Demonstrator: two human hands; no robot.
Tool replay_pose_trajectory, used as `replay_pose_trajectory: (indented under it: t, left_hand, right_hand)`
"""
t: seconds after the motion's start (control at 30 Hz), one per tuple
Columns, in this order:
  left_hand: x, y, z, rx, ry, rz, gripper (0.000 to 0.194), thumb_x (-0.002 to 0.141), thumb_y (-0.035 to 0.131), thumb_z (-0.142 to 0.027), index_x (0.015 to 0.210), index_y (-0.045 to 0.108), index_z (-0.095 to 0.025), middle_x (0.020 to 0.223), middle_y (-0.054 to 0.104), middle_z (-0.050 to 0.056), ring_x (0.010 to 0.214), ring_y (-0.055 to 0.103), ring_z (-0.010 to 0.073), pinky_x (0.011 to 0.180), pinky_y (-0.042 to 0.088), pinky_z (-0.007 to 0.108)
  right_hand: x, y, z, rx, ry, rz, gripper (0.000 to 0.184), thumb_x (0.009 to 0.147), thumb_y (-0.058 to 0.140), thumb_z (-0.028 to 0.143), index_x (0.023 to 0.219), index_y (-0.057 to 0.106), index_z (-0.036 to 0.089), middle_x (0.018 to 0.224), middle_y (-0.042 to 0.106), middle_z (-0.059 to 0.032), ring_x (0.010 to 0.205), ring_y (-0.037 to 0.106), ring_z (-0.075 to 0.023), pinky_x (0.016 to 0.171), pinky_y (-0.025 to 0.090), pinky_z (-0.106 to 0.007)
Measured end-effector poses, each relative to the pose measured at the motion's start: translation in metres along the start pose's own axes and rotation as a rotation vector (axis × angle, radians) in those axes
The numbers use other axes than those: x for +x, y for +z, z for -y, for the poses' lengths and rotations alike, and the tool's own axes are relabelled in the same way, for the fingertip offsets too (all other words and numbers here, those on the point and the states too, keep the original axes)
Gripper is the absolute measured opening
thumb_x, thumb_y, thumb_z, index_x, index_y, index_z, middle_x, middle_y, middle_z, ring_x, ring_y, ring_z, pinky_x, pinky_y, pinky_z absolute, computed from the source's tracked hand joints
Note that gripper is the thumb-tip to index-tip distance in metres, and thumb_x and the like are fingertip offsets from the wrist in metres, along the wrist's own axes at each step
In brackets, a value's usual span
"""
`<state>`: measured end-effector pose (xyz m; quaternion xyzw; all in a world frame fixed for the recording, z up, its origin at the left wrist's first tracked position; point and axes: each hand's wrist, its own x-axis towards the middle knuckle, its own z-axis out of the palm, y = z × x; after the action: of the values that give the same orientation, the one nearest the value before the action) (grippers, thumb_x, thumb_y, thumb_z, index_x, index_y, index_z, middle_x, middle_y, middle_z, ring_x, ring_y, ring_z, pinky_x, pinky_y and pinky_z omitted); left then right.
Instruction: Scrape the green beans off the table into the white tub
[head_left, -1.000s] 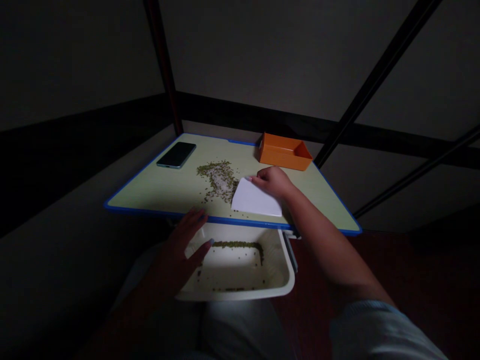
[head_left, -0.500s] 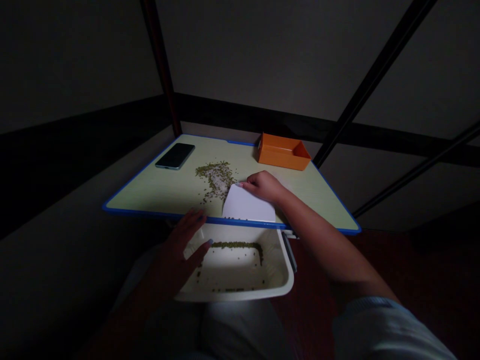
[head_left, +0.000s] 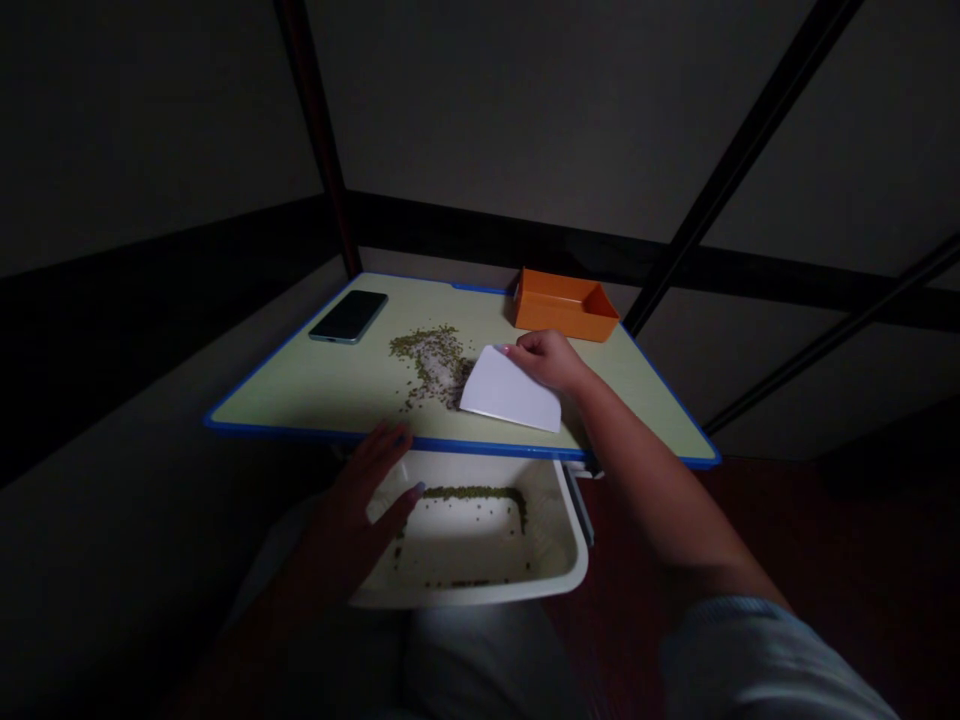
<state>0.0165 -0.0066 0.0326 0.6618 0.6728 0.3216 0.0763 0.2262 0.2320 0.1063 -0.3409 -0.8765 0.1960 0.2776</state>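
Observation:
My right hand (head_left: pixel 550 360) is closed on the top edge of a white plastic scraper (head_left: pixel 510 392), which stands tilted on the small table (head_left: pixel 300 385). Just left of the scraper, a loose pile of small green grains (head_left: pixel 431 360) lies mixed with something whitish that I cannot make out. Below the table's front edge is a white plastic tub (head_left: pixel 480 555), with a line of the same grains along its far inner side. My left hand (head_left: pixel 360 505) rests over the tub's left side, fingers stretched out and thumb apart; the rim beneath it is hidden.
A dark-screened phone (head_left: pixel 349 316) lies at the table's back left. At the back right stands an orange open box (head_left: pixel 566 308). A blue edging (head_left: pixel 495 446) runs round the tabletop, and dark walls close in behind and to the left.
The scraper came toward the front edge with a few grains ahead of it, then went back up toward the pile. Those few grains no longer show at the edge. My left hand stayed put.

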Motion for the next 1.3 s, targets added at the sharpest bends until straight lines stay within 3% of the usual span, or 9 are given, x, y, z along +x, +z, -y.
replay_pose_trajectory:
  t: [0.1, 0.23, 0.43, 0.57, 0.77, 1.0, 1.3]
  left_hand:
    - [0.0, 0.0, 0.001, 0.011, 0.013, 0.015, 0.057, 0.084, 0.039, -0.058, 0.132, 0.04, -0.028, 0.145, 0.042, 0.004, 0.138, 0.031, 0.023, 0.112, 0.031, 0.05]
    - [0.0, 0.001, 0.004, 0.027, 0.026, -0.021, 0.056, 0.084, 0.038, -0.059, 0.132, 0.041, -0.029, 0.144, 0.043, 0.004, 0.137, 0.032, 0.0225, 0.111, 0.033, 0.049]
    - [0.0, 0.002, 0.006, 0.033, 0.039, -0.019, 0.055, 0.086, 0.037, -0.057, 0.132, 0.039, -0.029, 0.145, 0.041, 0.004, 0.138, 0.031, 0.0216, 0.112, 0.032, 0.048]
    - [-0.001, 0.002, 0.005, 0.034, 0.035, -0.023, 0.056, 0.086, 0.037, -0.058, 0.133, 0.039, -0.028, 0.145, 0.042, 0.004, 0.138, 0.03, 0.0222, 0.111, 0.032, 0.049]
    - [-0.001, 0.001, 0.006, 0.066, 0.04, -0.015, 0.053, 0.086, 0.038, -0.055, 0.133, 0.038, -0.029, 0.145, 0.041, 0.002, 0.138, 0.032, 0.0209, 0.11, 0.034, 0.047]
    - [-0.001, 0.005, 0.008, 0.019, 0.031, -0.046, 0.054, 0.085, 0.039, -0.057, 0.132, 0.041, -0.029, 0.144, 0.043, 0.003, 0.137, 0.033, 0.0229, 0.11, 0.033, 0.05]
    - [0.0, 0.002, 0.008, 0.046, 0.062, -0.044, 0.055, 0.085, 0.039, -0.057, 0.131, 0.042, -0.027, 0.143, 0.044, 0.003, 0.136, 0.034, 0.0216, 0.109, 0.035, 0.046]
  right_hand:
    - [0.0, -0.015, -0.01, -0.018, 0.09, -0.096, 0.054, 0.078, 0.044, 0.065, 0.051, 0.043, 0.018, 0.049, 0.034, 0.0034, 0.048, 0.029, -0.008, 0.048, 0.018, -0.026]
    - [0.002, -0.033, -0.024, -0.207, 0.194, -0.193, 0.053, 0.081, 0.044, 0.062, 0.055, 0.05, 0.016, 0.05, 0.041, 0.0005, 0.049, 0.032, -0.0094, 0.048, 0.018, -0.026]
    - [0.004, -0.036, -0.032, -0.409, 0.224, -0.105, 0.046, 0.083, 0.046, 0.054, 0.059, 0.055, 0.017, 0.056, 0.05, -0.0023, 0.052, 0.035, -0.011, 0.05, 0.019, -0.027]
    - [0.002, -0.034, -0.027, -0.311, 0.148, -0.031, 0.046, 0.083, 0.047, 0.053, 0.055, 0.052, 0.017, 0.052, 0.045, 0.0004, 0.051, 0.034, -0.01, 0.051, 0.018, -0.028]
    - [-0.002, -0.033, -0.025, -0.092, 0.046, -0.029, 0.055, 0.074, 0.052, 0.064, 0.048, 0.041, 0.018, 0.049, 0.031, 0.0047, 0.049, 0.026, -0.0071, 0.049, 0.015, -0.027]
    - [0.0, -0.029, -0.028, -0.145, 0.047, -0.004, 0.059, 0.07, 0.052, 0.071, 0.05, 0.046, 0.017, 0.048, 0.035, 0.004, 0.049, 0.028, -0.0075, 0.051, 0.016, -0.027]
    - [-0.003, -0.03, -0.022, -0.194, 0.089, 0.01, 0.054, 0.073, 0.054, 0.066, 0.052, 0.05, 0.016, 0.047, 0.039, 0.0034, 0.049, 0.032, -0.0081, 0.051, 0.017, -0.027]
